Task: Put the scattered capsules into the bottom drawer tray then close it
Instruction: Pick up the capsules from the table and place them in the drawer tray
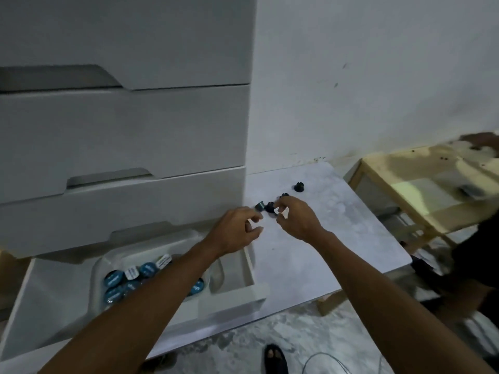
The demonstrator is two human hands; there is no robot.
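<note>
Dark capsules lie on the white marble tabletop: one stands alone at the back, another peeks out behind my right hand. My left hand pinches a dark capsule at its fingertips. My right hand closes its thumb and fingers around another dark capsule. The bottom drawer stands pulled out below my left forearm. Its white tray holds several blue-lidded capsules.
A white drawer unit with closed upper drawers rises at the left. A light wooden table stands to the right. A foot in a dark sandal and a cable are on the marbled floor.
</note>
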